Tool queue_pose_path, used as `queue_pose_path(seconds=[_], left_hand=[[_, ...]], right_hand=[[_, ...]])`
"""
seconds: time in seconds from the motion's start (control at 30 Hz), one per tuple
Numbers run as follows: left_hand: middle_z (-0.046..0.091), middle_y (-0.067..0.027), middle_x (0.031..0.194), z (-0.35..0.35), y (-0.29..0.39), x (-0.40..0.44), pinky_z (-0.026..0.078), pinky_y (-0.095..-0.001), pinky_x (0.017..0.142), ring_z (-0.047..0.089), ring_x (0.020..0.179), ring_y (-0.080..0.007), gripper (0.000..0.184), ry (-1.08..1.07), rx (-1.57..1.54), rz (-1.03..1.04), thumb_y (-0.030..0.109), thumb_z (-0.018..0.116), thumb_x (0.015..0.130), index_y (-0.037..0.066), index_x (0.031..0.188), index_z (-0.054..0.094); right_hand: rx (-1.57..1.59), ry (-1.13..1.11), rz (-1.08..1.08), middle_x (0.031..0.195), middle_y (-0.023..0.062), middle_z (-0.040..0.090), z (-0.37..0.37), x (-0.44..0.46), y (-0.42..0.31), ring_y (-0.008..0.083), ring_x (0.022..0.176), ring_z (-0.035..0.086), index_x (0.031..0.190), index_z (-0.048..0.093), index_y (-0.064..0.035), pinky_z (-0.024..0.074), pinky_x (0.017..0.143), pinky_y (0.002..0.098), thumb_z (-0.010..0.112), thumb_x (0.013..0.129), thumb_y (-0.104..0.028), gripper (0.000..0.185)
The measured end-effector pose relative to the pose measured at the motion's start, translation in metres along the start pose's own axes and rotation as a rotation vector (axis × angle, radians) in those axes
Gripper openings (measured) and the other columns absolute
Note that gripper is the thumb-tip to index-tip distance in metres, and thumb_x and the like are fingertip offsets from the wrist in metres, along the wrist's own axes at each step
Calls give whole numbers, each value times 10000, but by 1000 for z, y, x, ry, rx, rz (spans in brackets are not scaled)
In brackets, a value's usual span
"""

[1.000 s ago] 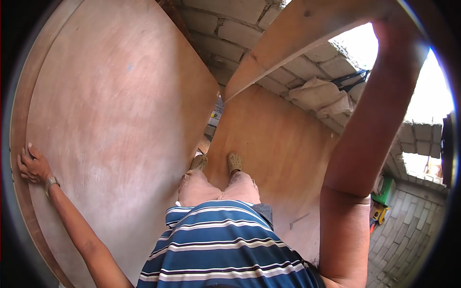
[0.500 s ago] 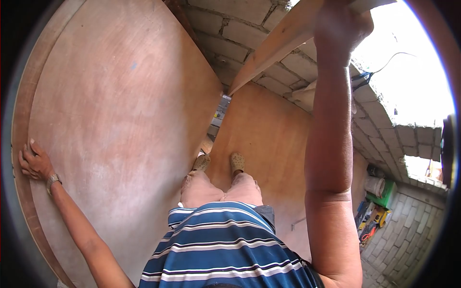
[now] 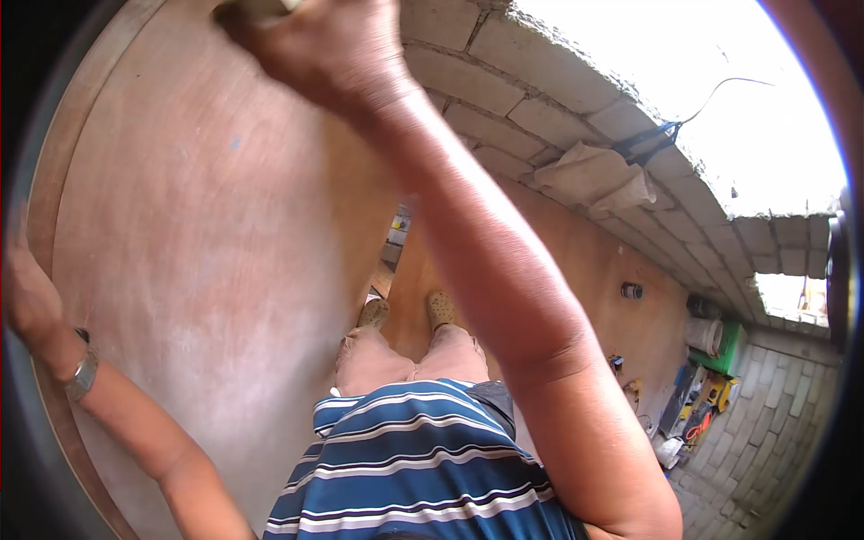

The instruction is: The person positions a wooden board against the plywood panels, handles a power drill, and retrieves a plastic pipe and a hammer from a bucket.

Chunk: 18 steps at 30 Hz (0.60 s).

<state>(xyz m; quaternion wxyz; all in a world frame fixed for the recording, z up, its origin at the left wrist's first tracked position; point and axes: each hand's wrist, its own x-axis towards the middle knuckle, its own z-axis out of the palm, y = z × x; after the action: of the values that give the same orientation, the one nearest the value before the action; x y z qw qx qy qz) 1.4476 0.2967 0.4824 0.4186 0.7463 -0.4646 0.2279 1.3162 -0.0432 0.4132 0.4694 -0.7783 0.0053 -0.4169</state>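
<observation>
A large plywood panel [image 3: 198, 234] with a wooden edge strip [image 3: 67, 144] fills the left side. My left hand [image 3: 38, 301], with a watch at the wrist, is at the strip's outer side; its fingers are blurred in the dark margin. Reaching up across the view, my right hand [image 3: 328, 49] is in front of the panel's upper part. Its fingers are curled around something pale at the top border, mostly cut off, so I cannot make out what it is.
My feet stand on a brown plywood surface [image 3: 531, 234], beside a narrow gap [image 3: 393, 238]. A block wall [image 3: 504, 99] with a bright opening and a crumpled sack [image 3: 594, 175] is on the right. A green container [image 3: 733, 346], tools [image 3: 697, 400] and a small can [image 3: 632, 291] lie further right.
My right hand has swung left across the view, and the wooden plank it held no longer shows. My left hand has shifted outward and slightly up along the panel's edge.
</observation>
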Motion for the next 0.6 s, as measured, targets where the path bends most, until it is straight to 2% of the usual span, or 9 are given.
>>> queue_pose_path(seconds=[0.03, 0.07, 0.1, 0.2, 0.3, 0.33, 0.4, 0.43, 0.6], left_hand=[[455, -229, 1292, 0, 20, 26, 376, -474, 1048, 475, 1202, -325, 757, -148, -244, 58, 593, 521, 849, 1, 1303, 392], [412, -203, 1351, 6, 40, 48, 361, -482, 1059, 443, 1246, -307, 797, -299, -489, 119, 630, 524, 838, 65, 1371, 346], [440, -191, 1329, 20, 67, 59, 369, -477, 1043, 457, 1226, -307, 813, -238, -514, 162, 630, 543, 831, 68, 1382, 341], [525, -155, 1266, 92, 141, 78, 395, -464, 995, 500, 1165, -309, 865, 185, -499, 41, 628, 602, 807, 77, 1415, 326], [517, -154, 1287, 88, 111, 88, 395, -495, 1002, 515, 1155, -335, 795, -9, -343, 296, 598, 588, 832, 104, 1406, 346], [512, -177, 1300, 99, 115, 83, 409, -515, 996, 531, 1150, -362, 721, 53, -317, 257, 578, 565, 854, 127, 1386, 382], [565, -208, 1222, 89, 116, 84, 448, -501, 969, 560, 1123, -381, 698, 331, -896, -211, 535, 536, 885, -3, 1316, 429], [582, -211, 1197, 101, 112, 81, 453, -493, 968, 563, 1124, -382, 702, 96, -624, 13, 525, 529, 891, -52, 1282, 448], [599, -160, 900, 128, 127, 80, 498, -398, 770, 601, 809, -298, 480, 244, -566, -83, 398, 547, 888, -56, 1045, 561]], right_hand=[[-3, -79, -14, 1195, 271, 487, 12, -2, 2, 374, 1114, 542, 1384, 281, 28, 481, 933, 468, 659, 842, -227, 708], [16, 2, -94, 1018, 249, 548, 37, -6, 13, 368, 964, 571, 1171, 436, 37, 488, 851, 442, 700, 726, -280, 607], [32, 87, -174, 842, 226, 609, 57, -8, 18, 361, 814, 601, 959, 592, 46, 495, 769, 416, 741, 611, -334, 536], [49, 105, -117, 897, 224, 576, 81, -24, 3, 384, 869, 579, 967, 563, 16, 486, 797, 437, 761, 548, -294, 558], [142, 115, -67, 929, 236, 554, 96, -32, 10, 403, 910, 542, 964, 554, 12, 455, 821, 450, 750, 505, -271, 574], [145, 117, -85, 931, 225, 547, 100, -34, 12, 389, 904, 533, 989, 554, 24, 441, 830, 441, 741, 486, -279, 617], [147, 120, -97, 930, 208, 539, 108, -40, 7, 367, 903, 521, 1014, 562, 36, 420, 843, 424, 733, 461, -291, 665], [143, 122, -93, 927, 203, 538, 111, -43, 7, 358, 908, 518, 1015, 570, 36, 414, 847, 417, 733, 455, -295, 670], [146, 113, -117, 947, 183, 542, 93, -48, 18, 333, 946, 514, 1102, 559, 24, 394, 863, 396, 731, 481, -299, 721]])
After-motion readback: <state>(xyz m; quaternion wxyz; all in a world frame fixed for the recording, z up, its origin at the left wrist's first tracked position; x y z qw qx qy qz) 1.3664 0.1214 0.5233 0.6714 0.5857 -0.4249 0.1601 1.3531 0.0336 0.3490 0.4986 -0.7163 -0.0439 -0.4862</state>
